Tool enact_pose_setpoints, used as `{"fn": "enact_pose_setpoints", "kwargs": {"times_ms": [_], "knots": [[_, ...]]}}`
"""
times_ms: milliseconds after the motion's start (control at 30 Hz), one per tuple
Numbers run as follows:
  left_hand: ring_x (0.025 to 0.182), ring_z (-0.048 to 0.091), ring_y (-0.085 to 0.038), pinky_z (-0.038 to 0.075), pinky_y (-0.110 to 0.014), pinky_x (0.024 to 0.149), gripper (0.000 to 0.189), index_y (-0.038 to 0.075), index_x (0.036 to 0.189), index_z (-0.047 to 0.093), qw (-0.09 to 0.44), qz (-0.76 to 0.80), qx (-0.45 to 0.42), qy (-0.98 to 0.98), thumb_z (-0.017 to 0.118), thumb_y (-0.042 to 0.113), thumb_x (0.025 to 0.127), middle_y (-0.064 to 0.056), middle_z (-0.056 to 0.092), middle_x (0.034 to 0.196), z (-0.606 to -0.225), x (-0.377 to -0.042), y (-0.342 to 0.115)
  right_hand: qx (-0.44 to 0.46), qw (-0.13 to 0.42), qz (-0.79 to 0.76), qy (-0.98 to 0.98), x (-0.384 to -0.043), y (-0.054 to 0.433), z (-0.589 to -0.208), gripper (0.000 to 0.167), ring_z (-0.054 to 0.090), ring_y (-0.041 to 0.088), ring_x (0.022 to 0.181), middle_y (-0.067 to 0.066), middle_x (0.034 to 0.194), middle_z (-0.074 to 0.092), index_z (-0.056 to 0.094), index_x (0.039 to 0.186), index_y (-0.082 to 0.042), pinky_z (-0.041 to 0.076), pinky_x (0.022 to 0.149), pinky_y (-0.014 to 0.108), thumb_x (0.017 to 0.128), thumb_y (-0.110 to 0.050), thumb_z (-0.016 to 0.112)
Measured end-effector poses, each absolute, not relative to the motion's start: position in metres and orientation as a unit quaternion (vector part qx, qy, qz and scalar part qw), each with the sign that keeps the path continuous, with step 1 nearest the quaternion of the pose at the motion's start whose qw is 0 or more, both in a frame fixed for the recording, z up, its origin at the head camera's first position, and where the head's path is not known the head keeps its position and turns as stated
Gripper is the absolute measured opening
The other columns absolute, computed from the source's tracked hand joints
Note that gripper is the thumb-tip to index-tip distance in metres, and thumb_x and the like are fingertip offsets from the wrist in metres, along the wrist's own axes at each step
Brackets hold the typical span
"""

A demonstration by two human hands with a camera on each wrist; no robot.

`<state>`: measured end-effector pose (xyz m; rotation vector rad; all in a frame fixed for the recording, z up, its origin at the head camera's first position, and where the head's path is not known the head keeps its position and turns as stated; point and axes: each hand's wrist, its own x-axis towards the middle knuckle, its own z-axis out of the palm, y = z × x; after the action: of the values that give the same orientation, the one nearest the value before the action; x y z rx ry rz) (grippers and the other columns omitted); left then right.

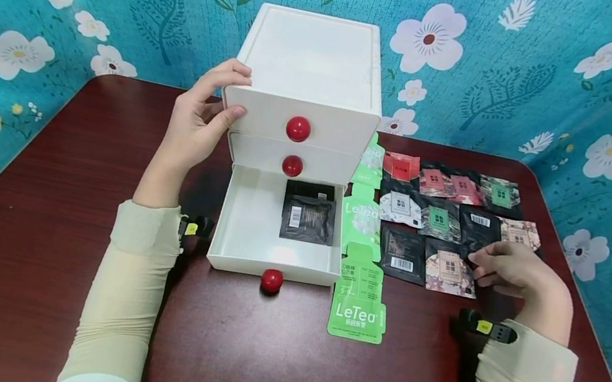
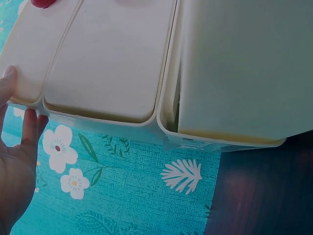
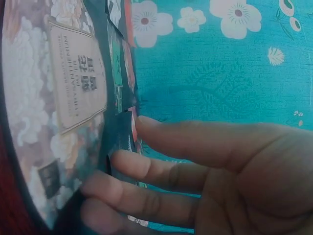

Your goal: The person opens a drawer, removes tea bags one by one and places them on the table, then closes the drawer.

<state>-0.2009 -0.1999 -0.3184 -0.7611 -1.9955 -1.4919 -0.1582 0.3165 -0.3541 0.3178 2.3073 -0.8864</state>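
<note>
A white drawer cabinet (image 1: 313, 55) with red knobs stands at the back of the table, its bottom drawer (image 1: 249, 222) pulled out. Inside that drawer lie black sachets (image 1: 310, 221), one overlapping another. My left hand (image 1: 199, 114) grips the cabinet's upper left front corner, thumb on the front and fingers around the side, as the left wrist view also shows. Over on the right, my right hand (image 1: 517, 273) has its fingertips right at the edge of a floral chrysanthemum tea sachet (image 1: 450, 270). The right wrist view shows its thumb and fingers apart beside that sachet (image 3: 78, 83).
Rows of tea sachets (image 1: 439, 219) lie right of the cabinet. Green LeTea packets (image 1: 358, 296) form a column along the drawer's right side, close to it. A blue flowered cloth (image 1: 162, 1) hangs behind the dark red table (image 1: 259, 354).
</note>
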Motion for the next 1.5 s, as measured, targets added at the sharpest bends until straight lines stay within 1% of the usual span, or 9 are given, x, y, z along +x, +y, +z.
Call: {"fn": "enact_pose_setpoints", "kwargs": {"times_ms": [167,233,367,500,667,867,1067,1333,1500], "knots": [[0.127,0.055,-0.020,0.057,-0.029,0.095,0.034,-0.001,0.126,0.060,0.266,-0.550,-0.280,-0.740,0.065,0.000,0.093,-0.004,0.058,0.138,-0.317,-0.201,-0.201,0.116,0.318,-0.327,0.882,-0.158,0.313,-0.349,0.045,0.067,0.014,0.081,-0.003,0.079,0.069,0.044,0.122,0.009,0.055,0.075,0.034,0.106,-0.033,0.046],[0.127,0.055,-0.020,0.057,-0.030,0.095,0.034,-0.001,0.126,0.060,0.267,-0.550,-0.279,-0.741,0.064,0.001,0.093,-0.004,0.058,0.138,-0.317,-0.201,-0.201,0.098,0.312,-0.318,0.890,-0.157,0.309,-0.346,0.051,0.068,0.015,0.084,0.000,0.082,0.070,0.042,0.127,0.011,0.057,0.080,0.040,0.105,-0.035,0.045],[0.127,0.055,-0.019,0.057,-0.030,0.095,0.034,0.000,0.126,0.060,0.265,-0.551,-0.271,-0.743,0.065,0.000,0.093,-0.005,0.058,0.138,-0.316,-0.200,-0.200,0.054,0.271,-0.295,0.915,-0.157,0.289,-0.340,0.055,0.069,0.019,0.087,0.006,0.089,0.071,0.043,0.131,0.012,0.056,0.082,0.041,0.105,-0.036,0.046],[0.128,0.054,-0.017,0.056,-0.030,0.096,0.033,0.000,0.125,0.061,0.258,-0.558,-0.256,-0.746,0.065,0.000,0.092,-0.005,0.058,0.138,-0.316,-0.199,-0.198,0.014,0.213,-0.294,0.932,-0.157,0.256,-0.333,0.049,0.068,0.024,0.089,0.014,0.096,0.070,0.049,0.130,0.009,0.052,0.076,0.033,0.106,-0.034,0.046],[0.127,0.054,-0.016,0.056,-0.029,0.096,0.033,0.000,0.125,0.061,0.255,-0.559,-0.250,-0.748,0.064,-0.001,0.092,-0.005,0.058,0.137,-0.316,-0.199,-0.197,-0.044,0.171,-0.314,0.933,-0.155,0.216,-0.322,0.044,0.067,0.031,0.094,0.023,0.107,0.068,0.054,0.129,0.006,0.052,0.080,0.042,0.105,-0.030,0.048],[0.128,0.054,-0.016,0.056,-0.030,0.097,0.034,-0.001,0.126,0.060,0.256,-0.558,-0.258,-0.746,0.065,-0.001,0.092,-0.008,0.058,0.138,-0.317,-0.198,-0.197,-0.130,0.142,-0.328,0.925,-0.153,0.180,-0.307,0.033,0.065,0.031,0.097,0.021,0.115,0.066,0.062,0.124,0.003,0.054,0.083,0.043,0.103,-0.022,0.054],[0.129,0.054,-0.016,0.056,-0.031,0.098,0.034,0.000,0.126,0.060,0.259,-0.556,-0.253,-0.748,0.065,-0.001,0.092,-0.007,0.058,0.138,-0.317,-0.198,-0.198,-0.223,0.151,-0.314,0.910,-0.164,0.146,-0.290,0.029,0.062,0.029,0.108,0.016,0.119,0.067,0.065,0.123,-0.002,0.055,0.089,0.047,0.101,-0.019,0.057],[0.129,0.054,-0.016,0.055,-0.031,0.098,0.034,0.000,0.126,0.060,0.255,-0.559,-0.260,-0.745,0.065,-0.001,0.092,-0.007,0.057,0.139,-0.317,-0.198,-0.198,-0.317,0.197,-0.256,0.892,-0.179,0.099,-0.283,0.030,0.064,0.028,0.106,0.016,0.119,0.069,0.067,0.124,0.000,0.055,0.092,0.047,0.099,-0.015,0.060],[0.129,0.054,-0.016,0.055,-0.033,0.099,0.034,0.000,0.126,0.060,0.258,-0.556,-0.260,-0.746,0.065,-0.001,0.092,-0.008,0.057,0.139,-0.317,-0.198,-0.198,-0.341,0.228,-0.217,0.886,-0.187,0.078,-0.288,0.029,0.063,0.026,0.091,0.016,0.105,0.070,0.069,0.120,0.001,0.054,0.083,0.040,0.099,-0.016,0.060]]}}
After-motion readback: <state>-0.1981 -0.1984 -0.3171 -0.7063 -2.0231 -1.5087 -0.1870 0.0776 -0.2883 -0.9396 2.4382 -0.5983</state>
